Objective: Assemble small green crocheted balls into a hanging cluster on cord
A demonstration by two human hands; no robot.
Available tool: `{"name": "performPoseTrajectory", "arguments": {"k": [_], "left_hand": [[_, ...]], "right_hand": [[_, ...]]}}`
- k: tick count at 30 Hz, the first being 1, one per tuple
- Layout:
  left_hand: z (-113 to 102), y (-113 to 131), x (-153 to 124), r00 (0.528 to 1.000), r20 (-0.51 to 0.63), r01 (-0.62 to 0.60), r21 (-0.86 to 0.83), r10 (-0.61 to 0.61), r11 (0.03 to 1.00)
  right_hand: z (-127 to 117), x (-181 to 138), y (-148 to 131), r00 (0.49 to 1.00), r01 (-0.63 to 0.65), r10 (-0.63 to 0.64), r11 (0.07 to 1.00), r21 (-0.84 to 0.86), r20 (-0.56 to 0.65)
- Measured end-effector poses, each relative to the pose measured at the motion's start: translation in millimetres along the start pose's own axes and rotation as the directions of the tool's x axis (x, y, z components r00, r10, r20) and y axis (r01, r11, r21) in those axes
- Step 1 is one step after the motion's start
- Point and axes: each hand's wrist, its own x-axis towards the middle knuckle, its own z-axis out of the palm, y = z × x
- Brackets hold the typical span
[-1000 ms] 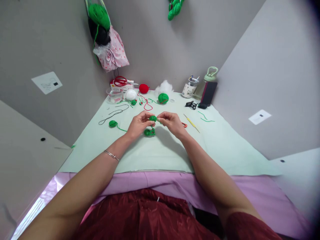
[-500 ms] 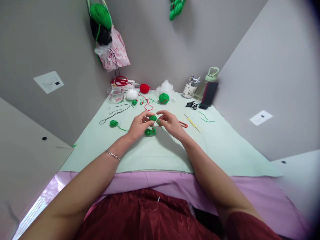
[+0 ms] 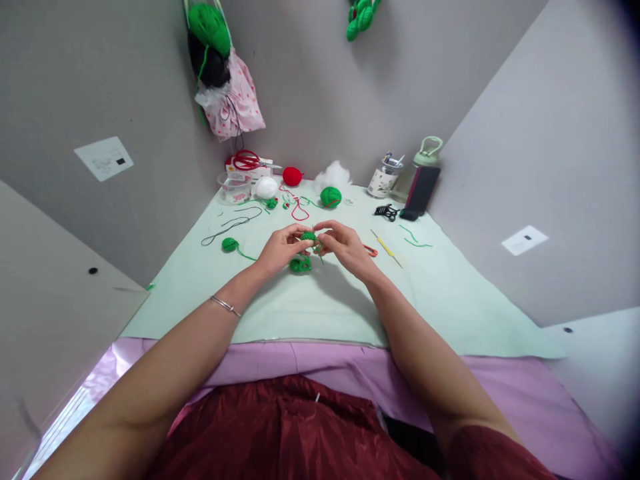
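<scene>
Pinched between the thumb and fingers of my left hand (image 3: 281, 248) is a small, round green crocheted piece (image 3: 308, 236). My right hand (image 3: 345, 244) is closed against its right side, its fingertips on a smaller green piece (image 3: 318, 247) with a short yarn tail below. A thin, needle-like sliver shows by the right fingertips, too small to name surely. Just under the hands, another green crocheted figure (image 3: 300, 265) with a red spot lies on the table. A small green yarn ball (image 3: 230, 245) with a trailing strand lies left of my left hand.
Right of my hands lie an orange-handled tool (image 3: 371, 251) and a yellow crochet hook (image 3: 386, 249). Farther back are a green yarn ball (image 3: 331, 197), a red one (image 3: 292, 176), white stuffing (image 3: 334, 175), scissors (image 3: 247, 160), a pen cup (image 3: 384, 180) and a bottle (image 3: 425, 157).
The right fingers have come closer to the crocheted piece, and a thin sliver now shows above it. The view has shifted slightly, while the things on the table stay put.
</scene>
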Motion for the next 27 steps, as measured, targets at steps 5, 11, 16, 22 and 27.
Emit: {"name": "performPoseTrajectory", "arguments": {"k": [5, 11, 16, 22, 27], "left_hand": [[1.5, 3.8, -3.3, 0.995, 0.074, 0.064, 0.017, -0.065, 0.998], [5.9, 16.1, -5.5, 0.977, 0.178, 0.129, -0.064, -0.116, 0.990], [7.6, 23.0, -9.1, 0.968, 0.188, 0.188, -0.087, -0.169, 0.978], [7.5, 26.3, -12.1, 0.925, 0.314, 0.269, -0.140, -0.215, 0.953], [10.8, 27.4, -12.1, 0.902, 0.368, 0.291, -0.135, -0.225, 0.947]], "right_hand": [[-0.9, 4.0, 8.1, 0.991, 0.037, -0.058, 0.985, -0.168, -0.122], [-8.8, 11.2, 5.6, 0.961, -0.076, 0.115, 0.985, 0.157, -0.252], [-16.1, 12.6, 0.8, 0.942, -0.139, 0.259, 0.879, 0.456, -0.213], [-14.1, 9.2, -9.2, 0.950, -0.301, 0.291, 0.770, 0.563, 0.110], [-21.6, 14.2, -9.4, 0.937, -0.235, 0.345, 0.733, 0.639, -0.051]]}}
